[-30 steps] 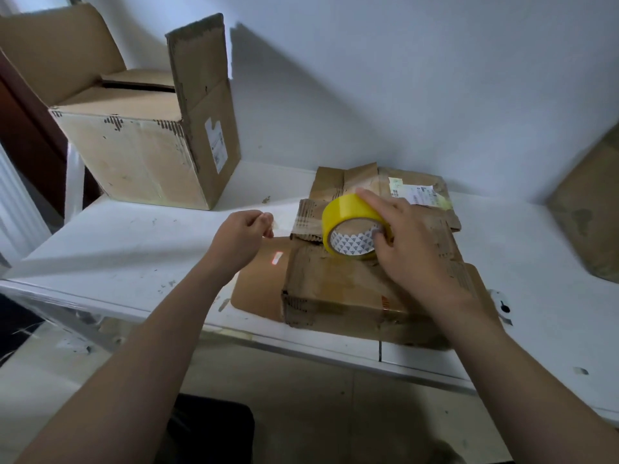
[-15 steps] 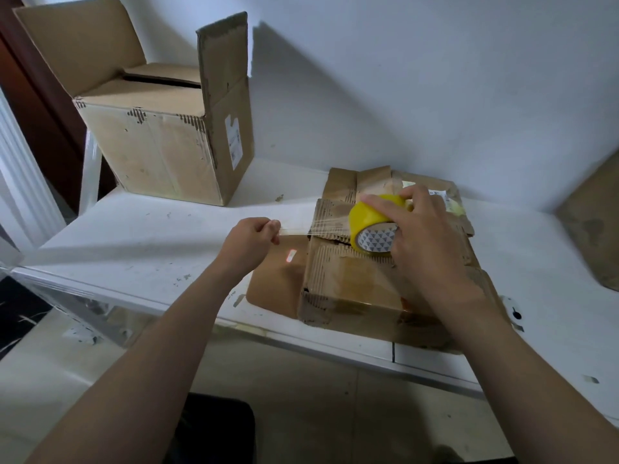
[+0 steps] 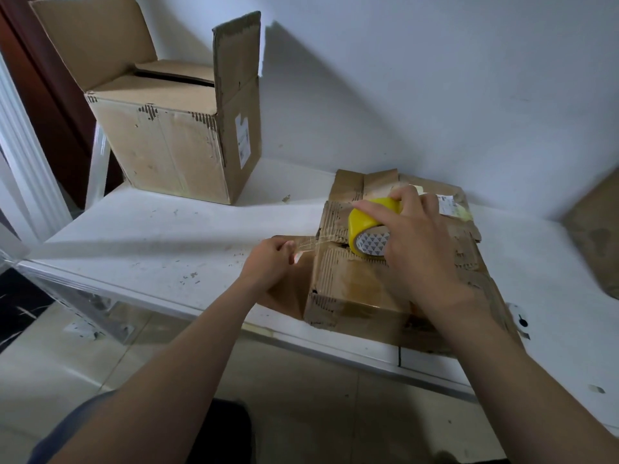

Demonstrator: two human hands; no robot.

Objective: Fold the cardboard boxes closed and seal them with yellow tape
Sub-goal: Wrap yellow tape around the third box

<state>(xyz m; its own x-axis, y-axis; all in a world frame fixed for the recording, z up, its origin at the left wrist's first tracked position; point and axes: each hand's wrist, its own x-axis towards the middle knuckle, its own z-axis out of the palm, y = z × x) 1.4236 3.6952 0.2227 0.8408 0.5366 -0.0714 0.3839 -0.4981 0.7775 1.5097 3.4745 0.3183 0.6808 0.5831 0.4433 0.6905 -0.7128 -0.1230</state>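
Observation:
A flat, worn cardboard box (image 3: 348, 289) lies on the white table (image 3: 150, 242) with its top flaps folded shut. My right hand (image 3: 418, 249) grips the yellow tape roll (image 3: 363, 226) and presses it onto the box top near the flap seam. A stretch of thin tape (image 3: 310, 244) runs from the roll leftward over the box's left edge. My left hand (image 3: 268, 262) pinches the free end of that tape just left of the box.
A taller cardboard box (image 3: 174, 142) with flaps standing up sits at the back left of the table. Another piece of cardboard (image 3: 599, 236) leans at the right edge. The wall is close behind. The table's front edge runs under my forearms.
The roll has come down from above the box onto its top. A strip of tape has been drawn out between the roll and my left hand. The view has shifted left.

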